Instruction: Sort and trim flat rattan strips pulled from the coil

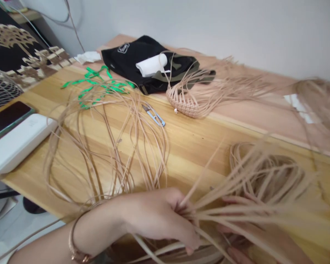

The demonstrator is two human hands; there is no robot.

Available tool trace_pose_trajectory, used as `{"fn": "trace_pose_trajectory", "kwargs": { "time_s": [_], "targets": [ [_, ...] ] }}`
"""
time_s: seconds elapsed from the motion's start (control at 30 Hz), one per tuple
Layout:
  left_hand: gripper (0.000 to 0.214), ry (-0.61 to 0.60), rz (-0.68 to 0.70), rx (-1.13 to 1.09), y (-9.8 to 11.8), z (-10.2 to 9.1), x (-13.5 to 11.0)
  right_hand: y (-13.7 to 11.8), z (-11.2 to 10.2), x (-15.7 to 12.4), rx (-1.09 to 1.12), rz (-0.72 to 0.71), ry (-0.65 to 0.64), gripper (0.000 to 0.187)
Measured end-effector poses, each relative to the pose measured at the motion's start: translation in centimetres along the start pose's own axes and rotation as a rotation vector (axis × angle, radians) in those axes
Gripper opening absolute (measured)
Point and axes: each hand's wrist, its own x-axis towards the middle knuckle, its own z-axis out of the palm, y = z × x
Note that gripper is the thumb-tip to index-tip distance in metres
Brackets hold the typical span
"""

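My left hand (165,216) is closed around a bunch of long tan rattan strips (253,194) at the near edge of the wooden table (189,143). My right hand (253,242) lies under the same fanned-out strips, mostly hidden by them, its fingers curled against the bunch. The strips spread up and to the right, blurred by motion. More loose rattan strips (110,146) loop across the table to the left of my hands.
A partly woven small basket (185,104) with long loose ends sits at mid table. Small snips (154,115), green ribbon (99,86), a black bag (139,62) with a white roll (150,66), a white box (19,141) and a phone (7,117) lie around.
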Motion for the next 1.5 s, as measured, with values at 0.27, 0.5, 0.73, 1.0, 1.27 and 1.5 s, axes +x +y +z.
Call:
{"fn": "trace_pose_trajectory", "kwargs": {
  "time_s": [0.27,0.5,0.73,1.0,1.27,1.5],
  "targets": [
    [0.009,0.082,0.207,-0.311,0.5,-0.2,-1.4,-3.1,-1.2,2.6,-0.229,0.025,-0.061,0.008],
    [0.021,0.016,0.448,-0.315,0.1,-0.3,-2.3,-5.6,-0.9,5.6,-0.377,0.061,0.232,0.012],
    [0.037,0.461,0.495,-0.075,0.7,-0.3,-3.4,-5.5,-5.3,8.0,0.003,0.229,-0.168,0.029],
    [0.024,0.525,0.483,0.179,0.1,0.7,-0.5,-7.0,-7.8,10.9,0.693,0.422,-0.136,0.046],
    [0.018,0.524,0.810,0.110,2.3,1.1,-0.8,-6.7,-6.5,11.3,1.138,0.646,0.085,0.045],
    [0.024,0.581,0.904,-0.038,2.2,0.0,-0.4,-4.2,-3.9,11.1,0.716,0.442,-0.121,0.046]
  ]
}}
